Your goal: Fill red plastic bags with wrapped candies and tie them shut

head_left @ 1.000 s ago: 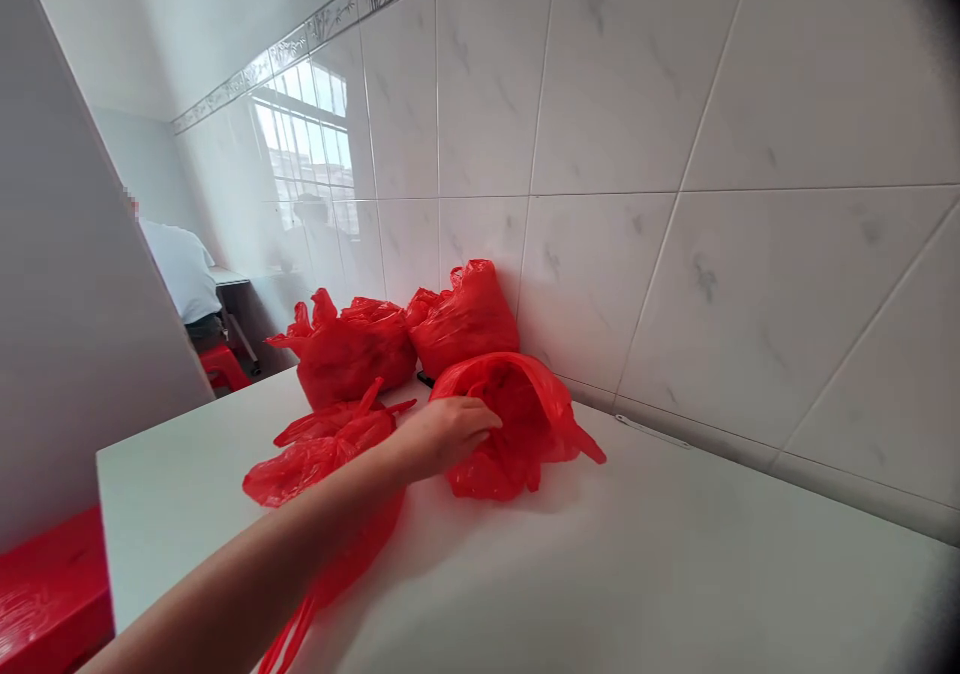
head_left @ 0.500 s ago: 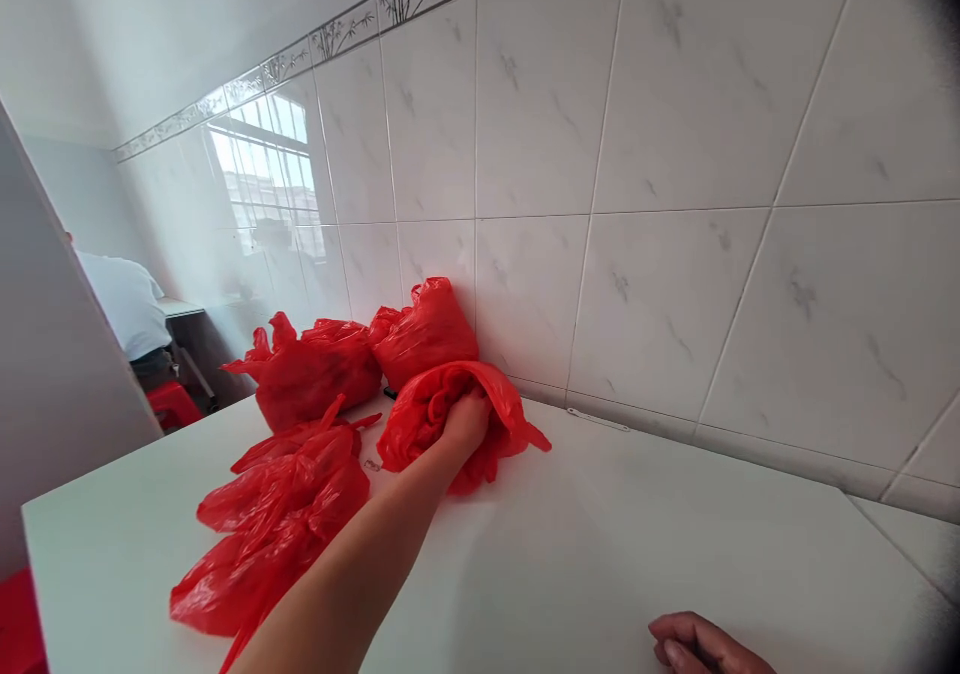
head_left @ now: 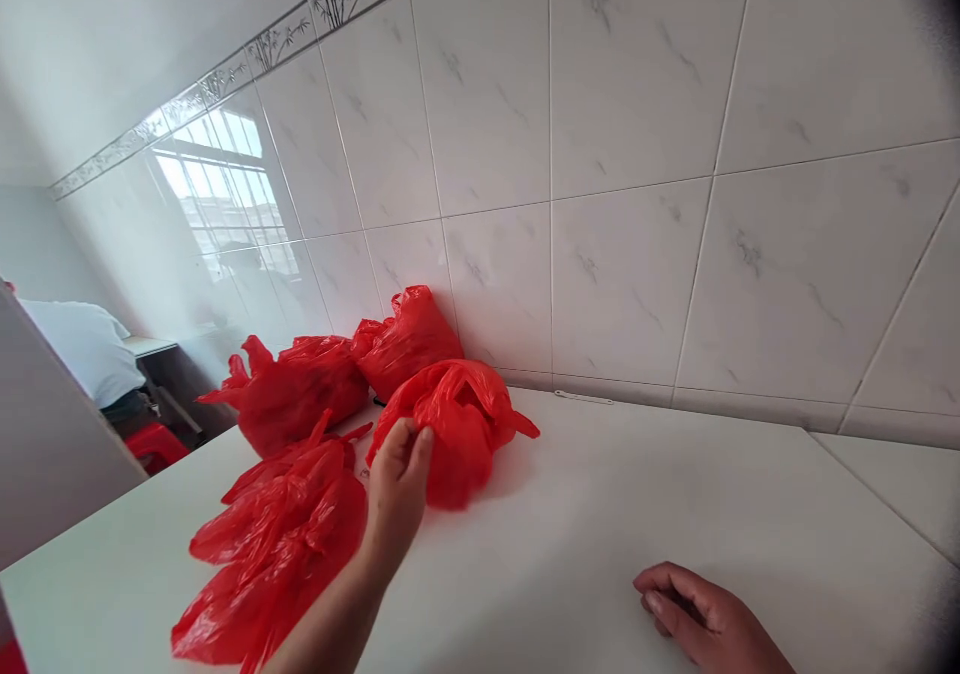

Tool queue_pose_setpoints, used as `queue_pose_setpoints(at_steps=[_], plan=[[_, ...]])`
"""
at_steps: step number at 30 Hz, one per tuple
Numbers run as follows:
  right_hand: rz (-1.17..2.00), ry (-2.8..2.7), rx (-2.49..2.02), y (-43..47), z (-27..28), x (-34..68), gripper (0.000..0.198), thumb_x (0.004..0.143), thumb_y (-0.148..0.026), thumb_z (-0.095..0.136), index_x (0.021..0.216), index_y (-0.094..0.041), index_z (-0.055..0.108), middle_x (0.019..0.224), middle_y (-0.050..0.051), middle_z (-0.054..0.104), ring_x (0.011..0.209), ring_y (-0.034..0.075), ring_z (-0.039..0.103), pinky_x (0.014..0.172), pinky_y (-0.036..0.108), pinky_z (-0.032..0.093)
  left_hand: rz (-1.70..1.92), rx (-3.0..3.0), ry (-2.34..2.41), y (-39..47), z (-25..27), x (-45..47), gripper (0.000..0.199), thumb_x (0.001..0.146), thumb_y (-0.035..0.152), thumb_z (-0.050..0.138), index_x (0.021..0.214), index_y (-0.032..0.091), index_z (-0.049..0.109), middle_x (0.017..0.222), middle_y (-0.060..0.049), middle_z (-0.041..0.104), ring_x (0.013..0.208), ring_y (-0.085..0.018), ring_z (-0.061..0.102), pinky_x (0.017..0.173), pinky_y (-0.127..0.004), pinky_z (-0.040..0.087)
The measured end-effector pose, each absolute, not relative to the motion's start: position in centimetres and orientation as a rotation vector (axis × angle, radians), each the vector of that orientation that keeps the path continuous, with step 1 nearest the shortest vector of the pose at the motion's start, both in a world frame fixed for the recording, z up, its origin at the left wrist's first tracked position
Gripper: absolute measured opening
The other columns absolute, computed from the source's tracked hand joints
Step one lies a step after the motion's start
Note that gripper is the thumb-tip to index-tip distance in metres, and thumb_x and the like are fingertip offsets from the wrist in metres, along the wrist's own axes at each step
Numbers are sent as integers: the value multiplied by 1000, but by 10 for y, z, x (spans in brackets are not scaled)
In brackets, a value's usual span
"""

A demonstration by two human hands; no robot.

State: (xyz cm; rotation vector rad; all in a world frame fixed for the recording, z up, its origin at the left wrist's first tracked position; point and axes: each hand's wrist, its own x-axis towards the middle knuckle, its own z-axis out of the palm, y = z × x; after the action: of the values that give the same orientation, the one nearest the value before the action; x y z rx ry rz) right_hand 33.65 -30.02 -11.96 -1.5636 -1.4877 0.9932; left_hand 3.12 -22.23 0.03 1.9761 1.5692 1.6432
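Observation:
My left hand [head_left: 397,484] is closed in a pinch at the front left of an open, crumpled red plastic bag [head_left: 457,454]. Thin red plastic hangs in a loose flap from its fingertips toward the bag's front. What lies inside the bag is hidden. My right hand [head_left: 705,609] rests at the table's lower right, thumb against curled fingers, and nothing shows in it. Left of my left forearm lie several flat, tied red bags [head_left: 292,534] in an overlapping row.
Two full red bags, one left [head_left: 300,394] and one by the wall [head_left: 412,339], stand behind on the white table [head_left: 555,564]. A pale strip [head_left: 585,397] lies along the tiled wall [head_left: 615,284]. Beyond a partition, a person in a white top [head_left: 79,349] sits near a red stool [head_left: 155,447].
My left hand has come out of the bag's mouth toward me, drawing red plastic forward. My right hand stays on the table. The view has turned slightly right.

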Motion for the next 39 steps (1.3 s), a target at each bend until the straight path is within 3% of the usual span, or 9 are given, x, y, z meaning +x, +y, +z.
queue_pose_setpoints(at_steps=[3,6,9,15,19,24,32,37,39], plan=[[1140,-1454,-1412,-309,-105,327,38,79,-58,53,86,-23,66,81,4,61,77,19,55,70,28,42,1541,1965,1335,-247,-22,56,19,90,31,42,75,20,47,65,2,54,56,-11,51,52,-20,43],[1346,-1266,-1176,-321,-87,313,54,83,-65,43,117,-26,56,98,8,64,84,22,60,71,32,44,1206,2120,876,-263,-34,91,6,81,15,53,77,19,51,91,-4,66,80,-15,62,71,-24,49],[1477,-1054,-936,-330,-72,306,55,86,-62,41,132,-32,41,110,7,62,91,21,60,73,34,45,898,2394,482,-271,-39,120,20,75,0,49,78,19,53,100,-7,67,91,-17,62,79,-26,49],[1485,-811,-828,-321,-69,324,12,79,-28,66,83,-18,61,79,0,62,71,12,55,69,26,45,640,2941,416,-271,-60,135,22,88,8,41,83,20,59,115,-9,63,91,-22,61,78,-33,46],[1316,-653,-899,-310,-77,350,15,71,-22,72,78,-18,59,74,-1,61,72,13,57,70,26,46,366,2970,675,-264,-69,123,21,86,9,40,78,22,54,82,-3,64,67,-18,58,57,-27,38],[1117,-366,-896,-305,-79,402,30,61,-24,79,80,-23,56,71,-5,60,81,15,61,68,24,46,348,2862,1071,-247,-71,106,20,86,13,37,73,21,50,75,-2,61,62,-19,56,54,-28,34],[1100,-896,-1096,-322,-60,371,30,85,-45,54,71,-19,53,69,-3,52,61,11,45,56,23,37,742,2172,1081,-255,-76,114,12,85,28,52,96,27,56,92,-1,65,67,-15,57,60,-25,42],[1166,-1379,-1028,-338,-50,300,16,83,-33,59,76,-19,58,79,0,52,74,13,48,66,23,40,759,1713,783,-271,-72,126,70,63,36,78,125,27,46,121,-10,55,91,-22,58,72,-30,49],[1156,-1510,-1024,-342,-50,287,17,82,-29,60,70,-18,56,76,-1,50,70,12,45,62,22,38,702,1645,706,-272,-68,127,66,56,34,83,115,25,54,118,-9,56,94,-23,57,76,-31,47]])
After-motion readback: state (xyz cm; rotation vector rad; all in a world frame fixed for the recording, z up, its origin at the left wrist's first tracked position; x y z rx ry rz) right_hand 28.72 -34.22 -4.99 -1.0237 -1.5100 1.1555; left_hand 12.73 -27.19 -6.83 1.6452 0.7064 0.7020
